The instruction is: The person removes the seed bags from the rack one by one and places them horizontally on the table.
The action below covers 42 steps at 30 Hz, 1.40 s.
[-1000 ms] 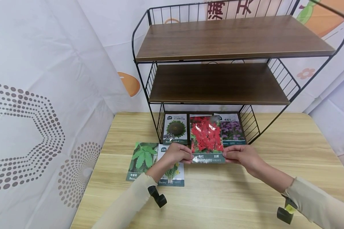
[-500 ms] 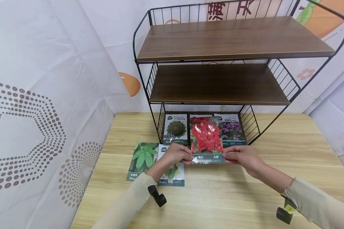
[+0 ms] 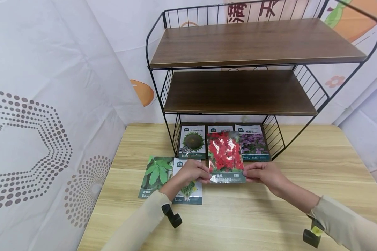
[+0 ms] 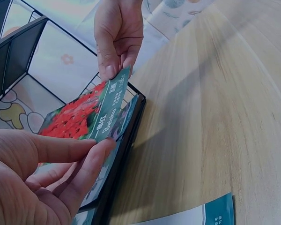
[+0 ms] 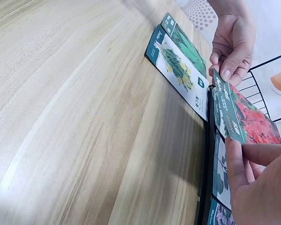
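Three packets (image 3: 193, 141) shelved, my left hand (image 3: 193, 170) and right hand (image 3: 266, 174) pinch the red-flower packet (image 3: 226, 153), two tabletop packets (image 3: 157, 174) seemingly remain.

In the head view, the left hand (image 3: 193, 171) pinched at six o'clock, the right hand (image 3: 264, 174) at four; both forearms (image 3: 299, 197) slanted inward.

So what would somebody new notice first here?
Probably the bright red flower packet, held near its lower corners by the fingers of the left hand and right hand. Next, perhaps the big brown shelf behind it, and the green leaf packet on the table at left.
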Available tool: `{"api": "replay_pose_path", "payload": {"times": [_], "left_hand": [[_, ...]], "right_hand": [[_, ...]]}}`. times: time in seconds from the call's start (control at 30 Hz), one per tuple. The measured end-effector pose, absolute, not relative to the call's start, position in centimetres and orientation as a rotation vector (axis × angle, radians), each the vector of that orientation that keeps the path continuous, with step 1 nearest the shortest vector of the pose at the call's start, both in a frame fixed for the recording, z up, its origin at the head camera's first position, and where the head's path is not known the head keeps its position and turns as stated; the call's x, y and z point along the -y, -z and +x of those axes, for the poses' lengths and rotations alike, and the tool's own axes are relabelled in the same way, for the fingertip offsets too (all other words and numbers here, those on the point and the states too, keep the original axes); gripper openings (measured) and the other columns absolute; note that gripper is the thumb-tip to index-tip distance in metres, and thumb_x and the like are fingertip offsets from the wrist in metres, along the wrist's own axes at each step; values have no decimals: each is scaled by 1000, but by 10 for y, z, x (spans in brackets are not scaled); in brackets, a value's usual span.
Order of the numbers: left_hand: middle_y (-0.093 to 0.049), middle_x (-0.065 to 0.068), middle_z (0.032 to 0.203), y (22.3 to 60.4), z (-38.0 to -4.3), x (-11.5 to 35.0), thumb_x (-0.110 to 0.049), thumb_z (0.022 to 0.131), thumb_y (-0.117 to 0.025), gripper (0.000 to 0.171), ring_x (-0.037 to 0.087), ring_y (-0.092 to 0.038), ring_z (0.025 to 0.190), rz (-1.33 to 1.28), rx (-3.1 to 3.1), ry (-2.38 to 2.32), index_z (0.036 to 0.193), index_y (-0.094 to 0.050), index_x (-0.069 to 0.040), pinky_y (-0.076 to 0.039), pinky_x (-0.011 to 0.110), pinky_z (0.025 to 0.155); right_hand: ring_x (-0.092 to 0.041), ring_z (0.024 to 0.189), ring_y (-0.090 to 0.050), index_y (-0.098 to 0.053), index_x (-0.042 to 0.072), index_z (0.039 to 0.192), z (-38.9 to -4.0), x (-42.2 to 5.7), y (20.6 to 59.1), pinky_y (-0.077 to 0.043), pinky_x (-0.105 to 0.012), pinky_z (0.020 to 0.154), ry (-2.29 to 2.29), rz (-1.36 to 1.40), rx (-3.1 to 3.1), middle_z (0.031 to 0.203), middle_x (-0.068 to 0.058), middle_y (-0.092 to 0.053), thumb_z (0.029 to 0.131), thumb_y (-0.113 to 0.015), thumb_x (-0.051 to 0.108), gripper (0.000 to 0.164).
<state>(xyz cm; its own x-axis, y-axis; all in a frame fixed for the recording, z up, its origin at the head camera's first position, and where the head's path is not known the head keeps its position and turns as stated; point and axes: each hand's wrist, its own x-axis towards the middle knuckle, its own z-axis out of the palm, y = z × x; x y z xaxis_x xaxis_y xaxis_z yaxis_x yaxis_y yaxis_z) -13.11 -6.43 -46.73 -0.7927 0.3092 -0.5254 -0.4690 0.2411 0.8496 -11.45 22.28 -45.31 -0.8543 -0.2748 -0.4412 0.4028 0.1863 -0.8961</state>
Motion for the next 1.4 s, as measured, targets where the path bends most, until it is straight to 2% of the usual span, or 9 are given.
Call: {"api": "replay_pose_path", "payload": {"times": [0.33,0.6,0.8,0.9,1.07,1.4], "left_hand": [[-76,14,82,470,-131,66,5,88,-74,10,10,-71,61,-175,-1885,-1584,98,-73,8,-68,34,77],[-76,16,80,471,-128,67,6,89,-72,10,10,-71,61,-153,-1888,-1542,98,-73,9,-67,40,82],[-74,12,75,475,-128,67,8,88,-71,9,10,-70,58,-160,-1853,-1541,97,-73,10,-68,31,73],[-75,13,76,476,-128,67,9,88,-71,9,11,-70,58,-165,-1847,-1539,97,-73,10,-68,31,72],[-76,14,79,476,-126,67,8,88,-72,9,11,-70,58,-170,-1846,-1519,97,-73,9,-68,33,75],[-76,14,75,479,-120,65,7,87,-73,8,10,-70,57,-128,-1845,-1491,95,-74,9,-68,31,71]], "right_hand": [[-9,82,-75,-65,-17,118,-114,-220,452,-67,-31,85,1711,138,-1929,93,-3,-78,95,-67,1,29],[-8,80,-74,-65,-19,117,-113,-220,454,-67,-30,82,1693,125,-1935,94,-4,-78,95,-65,-1,28],[-7,79,-73,-63,-21,118,-111,-219,455,-67,-28,81,1676,116,-1930,94,-5,-78,96,-65,-1,30],[-7,78,-73,-62,-22,119,-110,-219,456,-67,-28,80,1671,114,-1925,94,-5,-77,96,-65,-1,31],[-7,79,-73,-62,-21,118,-109,-219,455,-67,-28,80,1666,112,-1898,93,-3,-76,96,-64,-1,30],[-7,79,-71,-64,-17,115,-104,-223,454,-67,-27,79,1598,133,-1889,91,-2,-74,97,-63,0,25]]}}
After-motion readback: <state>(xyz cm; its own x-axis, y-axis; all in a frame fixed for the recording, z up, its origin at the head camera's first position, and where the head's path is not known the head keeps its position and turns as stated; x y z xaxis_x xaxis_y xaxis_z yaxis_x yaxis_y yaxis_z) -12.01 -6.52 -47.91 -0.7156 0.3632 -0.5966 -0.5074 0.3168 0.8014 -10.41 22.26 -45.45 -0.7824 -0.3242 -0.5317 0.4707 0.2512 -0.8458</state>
